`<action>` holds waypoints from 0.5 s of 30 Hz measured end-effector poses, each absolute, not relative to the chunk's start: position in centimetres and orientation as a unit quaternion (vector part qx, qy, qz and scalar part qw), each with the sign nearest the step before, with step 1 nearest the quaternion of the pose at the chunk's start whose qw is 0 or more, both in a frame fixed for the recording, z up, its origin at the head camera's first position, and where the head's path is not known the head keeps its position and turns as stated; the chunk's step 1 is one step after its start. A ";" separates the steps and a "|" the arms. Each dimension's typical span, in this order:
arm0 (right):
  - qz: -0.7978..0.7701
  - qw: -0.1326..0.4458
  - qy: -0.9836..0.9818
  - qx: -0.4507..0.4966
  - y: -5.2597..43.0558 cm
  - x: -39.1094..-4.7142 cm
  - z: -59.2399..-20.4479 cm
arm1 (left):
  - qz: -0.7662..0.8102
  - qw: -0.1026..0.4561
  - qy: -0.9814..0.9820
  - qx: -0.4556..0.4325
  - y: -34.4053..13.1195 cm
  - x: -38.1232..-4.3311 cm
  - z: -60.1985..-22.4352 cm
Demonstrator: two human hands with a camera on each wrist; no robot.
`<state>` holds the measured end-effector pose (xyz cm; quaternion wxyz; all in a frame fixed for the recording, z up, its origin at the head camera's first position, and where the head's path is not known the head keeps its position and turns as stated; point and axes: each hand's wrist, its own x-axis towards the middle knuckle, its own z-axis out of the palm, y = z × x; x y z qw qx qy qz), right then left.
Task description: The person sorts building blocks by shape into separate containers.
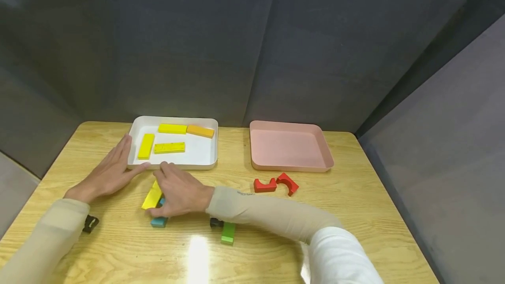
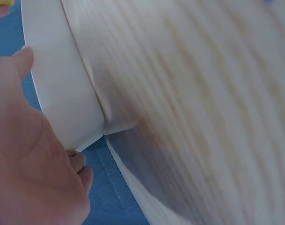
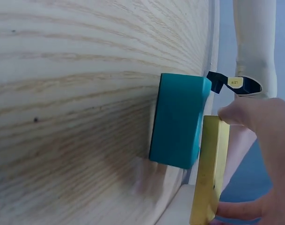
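Note:
My right hand (image 1: 183, 192) pinches a yellow block (image 1: 151, 199), with the thumb at its near end and fingers at its far end. In the right wrist view, this yellow block (image 3: 210, 168) stands beside and above a teal block (image 3: 179, 119) on the table; the hand partly hides the teal in the head view. My left hand (image 1: 112, 170) rests at the near left corner of a white tray (image 1: 197, 159). Its straight fingers lie along the left wall, its thumb by the front wall. Inside the tray lie several yellow blocks (image 1: 169, 147) and an orange block (image 1: 200, 131).
A pink tray (image 1: 289, 146) sits at the back right with nothing in it. Two red arch-shaped blocks (image 1: 265, 186) lie just in front of it. Below the right forearm is a green block (image 1: 228, 233), partly covered. Dark cloth walls (image 1: 197, 47) stand behind the wooden table (image 1: 355, 222).

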<state>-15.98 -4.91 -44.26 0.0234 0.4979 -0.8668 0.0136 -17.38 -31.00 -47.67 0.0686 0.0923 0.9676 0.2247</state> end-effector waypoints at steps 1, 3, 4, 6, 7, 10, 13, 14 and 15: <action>0.013 0.024 -0.866 0.499 -4.8 -16.1 -44.2 | 0.224 0.068 0.968 0.092 -31.0 -17.4 -47.6; 0.017 0.022 -0.865 0.502 -4.5 -16.2 -44.0 | 0.224 0.067 0.968 0.092 -31.0 -17.4 -47.6; 0.022 0.022 -0.863 0.503 -4.4 -16.3 -43.9 | 0.225 0.066 0.968 0.092 -30.9 -17.4 -47.5; 0.036 0.021 -0.862 0.505 -4.1 -16.5 -43.8 | 0.225 0.066 0.968 0.092 -30.9 -17.4 -47.5; 0.041 0.022 -0.861 0.506 -4.0 -16.6 -43.7 | 0.224 0.065 0.968 0.092 -30.9 -17.4 -47.5; 0.051 0.022 -0.862 0.504 -3.5 -16.8 -43.4 | 0.223 0.065 0.968 0.092 -30.9 -17.5 -47.6; 0.054 0.023 -0.864 0.500 -3.0 -16.9 -43.1 | 0.221 0.065 0.969 0.092 -31.0 -17.6 -47.8; 0.056 0.024 -0.865 0.497 -2.9 -17.0 -43.1 | 0.220 0.065 0.969 0.091 -31.1 -17.6 -47.8; 0.059 0.027 -0.866 0.496 -2.7 -17.0 -43.0 | 0.220 0.065 0.969 0.092 -31.1 -17.6 -47.9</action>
